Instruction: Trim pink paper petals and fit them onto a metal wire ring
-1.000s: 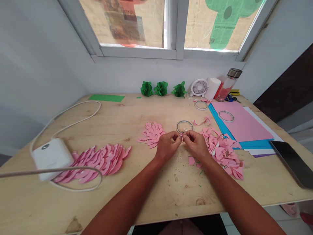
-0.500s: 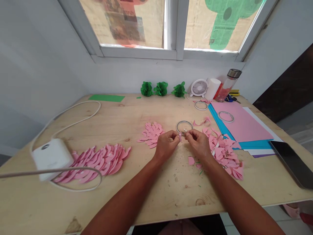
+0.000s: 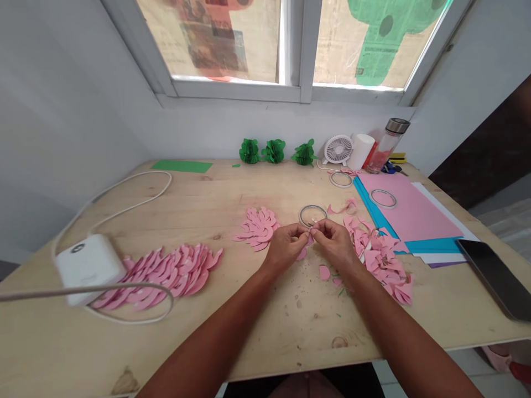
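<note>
Left hand [image 3: 286, 243] pinches 1 pink paper strip [image 3: 302, 254], long axis pointing nearward. Right hand [image 3: 334, 240], fingertips narrow, is at its far end; grip cannot be told.

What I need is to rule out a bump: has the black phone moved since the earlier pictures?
No. The phone shows no visible shift on the table: its far end still meets the blue sheets.

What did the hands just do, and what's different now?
The hands came apart a little, then the right hand moved back left to meet the left hand. More of the pink piece now shows under their fingers. The fan and phone stayed put.
</note>
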A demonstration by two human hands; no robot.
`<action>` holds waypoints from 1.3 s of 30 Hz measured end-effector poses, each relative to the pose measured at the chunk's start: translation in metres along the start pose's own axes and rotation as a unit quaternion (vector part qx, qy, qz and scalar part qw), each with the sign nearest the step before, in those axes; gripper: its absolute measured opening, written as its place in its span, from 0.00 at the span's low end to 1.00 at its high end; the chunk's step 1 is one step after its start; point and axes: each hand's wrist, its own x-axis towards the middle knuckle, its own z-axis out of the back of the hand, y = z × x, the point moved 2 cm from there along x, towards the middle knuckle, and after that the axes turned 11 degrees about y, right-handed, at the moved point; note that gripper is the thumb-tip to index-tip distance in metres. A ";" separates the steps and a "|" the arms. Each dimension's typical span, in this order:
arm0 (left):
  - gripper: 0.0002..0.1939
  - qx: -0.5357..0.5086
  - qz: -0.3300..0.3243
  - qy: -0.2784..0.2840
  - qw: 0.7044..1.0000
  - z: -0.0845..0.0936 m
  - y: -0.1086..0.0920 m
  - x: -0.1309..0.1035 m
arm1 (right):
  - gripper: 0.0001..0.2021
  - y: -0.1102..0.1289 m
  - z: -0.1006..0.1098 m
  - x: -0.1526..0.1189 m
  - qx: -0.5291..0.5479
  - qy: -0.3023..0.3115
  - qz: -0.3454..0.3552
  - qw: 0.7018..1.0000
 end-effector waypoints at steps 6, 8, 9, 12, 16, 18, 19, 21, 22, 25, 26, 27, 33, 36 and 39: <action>0.09 0.007 -0.015 0.023 1.000 0.000 -0.003 0.001 | 0.07 0.007 0.003 -0.002 -0.008 -0.029 -0.001 1.000; 0.09 0.013 -0.017 0.030 0.999 0.000 -0.003 0.001 | 0.08 0.007 0.003 -0.002 -0.011 -0.032 0.000 0.999; 0.08 0.016 -0.014 0.034 0.999 -0.001 -0.003 0.001 | 0.08 0.008 0.003 -0.002 -0.013 -0.031 -0.001 0.999; 0.07 0.004 0.000 0.047 0.999 0.000 -0.003 0.001 | 0.10 0.009 0.004 -0.002 -0.010 -0.024 0.001 1.000; 0.07 -0.050 0.024 0.035 0.998 0.001 0.000 0.004 | 0.13 0.011 0.016 0.000 -0.005 -0.050 0.015 0.999; 0.07 -0.075 0.045 0.014 0.996 0.002 0.001 0.005 | 0.13 0.011 0.026 0.002 -0.044 -0.093 0.019 0.994; 0.07 -0.086 0.054 0.004 0.995 0.003 0.002 0.006 | 0.12 0.010 0.030 0.002 -0.072 -0.106 0.014 0.992; 0.07 -0.104 0.066 -0.010 0.992 0.003 0.003 0.006 | 0.11 0.008 0.036 0.003 -0.138 -0.123 0.001 0.983; 0.07 -0.110 0.070 -0.014 0.991 0.003 0.003 0.006 | 0.11 0.007 0.037 0.003 -0.177 -0.128 -0.003 0.976; 0.07 -0.115 0.076 -0.024 0.990 0.003 0.000 0.004 | 0.09 0.004 0.036 0.004 -0.282 -0.126 -0.005 0.951; 0.07 -0.114 0.076 -0.026 0.990 0.003 -0.001 0.004 | 0.09 0.002 0.035 0.005 -0.307 -0.119 -0.001 0.944; 0.07 -0.112 0.076 -0.027 0.990 0.003 -0.001 0.004 | 0.09 0.001 0.033 0.006 -0.326 -0.112 0.003 0.939; 0.07 -0.113 0.068 -0.018 0.991 0.004 0.004 0.007 | 0.08 -0.007 0.024 0.010 -0.439 -0.075 0.024 0.895; 0.08 -0.111 0.061 -0.012 0.992 0.004 0.008 0.008 | 0.07 -0.008 0.022 0.011 -0.468 -0.066 0.039 0.880; 0.08 -0.108 0.059 -0.007 0.992 0.004 0.011 0.009 | 0.05 -0.008 0.020 0.011 -0.487 -0.058 0.041 0.871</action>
